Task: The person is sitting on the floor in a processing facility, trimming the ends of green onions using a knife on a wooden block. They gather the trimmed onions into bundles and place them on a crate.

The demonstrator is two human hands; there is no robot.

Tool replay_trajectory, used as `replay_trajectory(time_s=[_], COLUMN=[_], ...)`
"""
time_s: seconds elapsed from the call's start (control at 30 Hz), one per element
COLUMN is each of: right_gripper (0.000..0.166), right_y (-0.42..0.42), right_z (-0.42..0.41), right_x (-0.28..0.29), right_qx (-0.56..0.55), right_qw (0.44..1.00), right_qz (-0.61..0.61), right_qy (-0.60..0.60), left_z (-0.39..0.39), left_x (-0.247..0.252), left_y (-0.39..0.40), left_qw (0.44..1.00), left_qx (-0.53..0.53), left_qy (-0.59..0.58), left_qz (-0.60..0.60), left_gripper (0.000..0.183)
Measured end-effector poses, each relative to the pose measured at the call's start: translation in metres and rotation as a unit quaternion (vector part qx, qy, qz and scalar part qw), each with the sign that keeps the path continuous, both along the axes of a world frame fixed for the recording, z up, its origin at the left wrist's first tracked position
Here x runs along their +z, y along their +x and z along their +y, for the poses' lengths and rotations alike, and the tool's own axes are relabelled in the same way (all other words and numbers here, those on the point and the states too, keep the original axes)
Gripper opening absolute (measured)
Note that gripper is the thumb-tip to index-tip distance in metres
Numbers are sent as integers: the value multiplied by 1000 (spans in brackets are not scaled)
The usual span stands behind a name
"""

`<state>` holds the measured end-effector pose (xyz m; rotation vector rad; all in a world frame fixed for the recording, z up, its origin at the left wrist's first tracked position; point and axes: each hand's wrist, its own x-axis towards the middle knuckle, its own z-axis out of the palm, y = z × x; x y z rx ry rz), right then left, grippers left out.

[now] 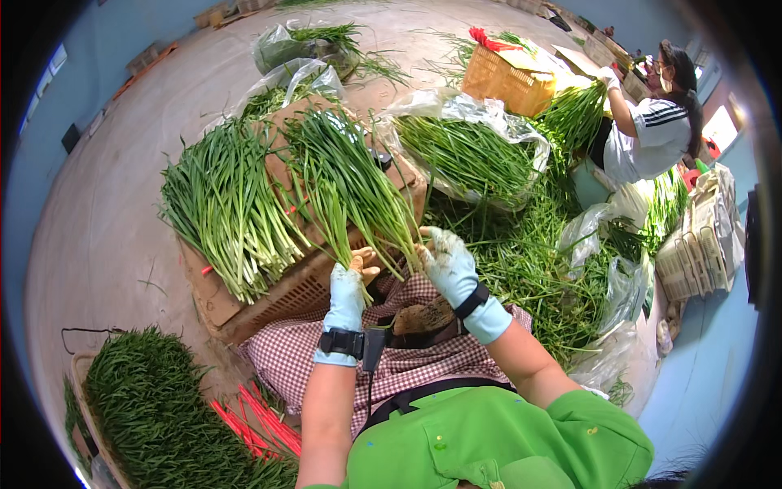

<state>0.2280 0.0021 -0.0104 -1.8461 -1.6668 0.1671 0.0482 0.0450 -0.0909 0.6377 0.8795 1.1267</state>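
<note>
My left hand [351,284], in a pale blue glove with tan fingertips, grips a thin bunch of long green leafy stalks [332,229] by its pale lower ends. Gloved alike and soiled, my right hand [445,260] has its fingers around the stem ends of a larger bunch [360,171], whose leaves lean away over the crate. Both bunches lie partly on a brown board [229,312] on top of a plastic crate [293,299]. To their left a wide pile of the same stalks [226,202] rests on the board, its pale ends towards me.
An open plastic bag of stalks [470,156] and loose greens [537,269] lie at the right. A full crate of greens [146,391] stands at lower left, beside red strips [256,422]. A masked co-worker [647,131] holds greens near an orange crate [507,79]. Stacked crates [696,257] stand far right.
</note>
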Motion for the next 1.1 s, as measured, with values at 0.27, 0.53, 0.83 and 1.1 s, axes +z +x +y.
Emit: replay_trajectory(time_s=[0.27,0.53,0.83,1.1], right_gripper=[80,40,17,29], right_y=[-3,-8,-54,-57], right_z=[34,27,59,63], right_x=[-23,-12,-19,-31], right_qx=[-3,104,95,125], right_qw=[984,993,912,841], right_qz=[-52,50,32,438], right_qy=[-168,-34,-398,-291], left_z=[24,20,23,9], left_x=[-7,-4,14,9], left_y=[45,-6,-39,-43], left_qw=[995,996,991,994], left_qx=[45,-67,-111,-92], left_qy=[-86,-4,19,-45], left_qz=[32,57,71,-41], left_gripper=[24,35,38,42])
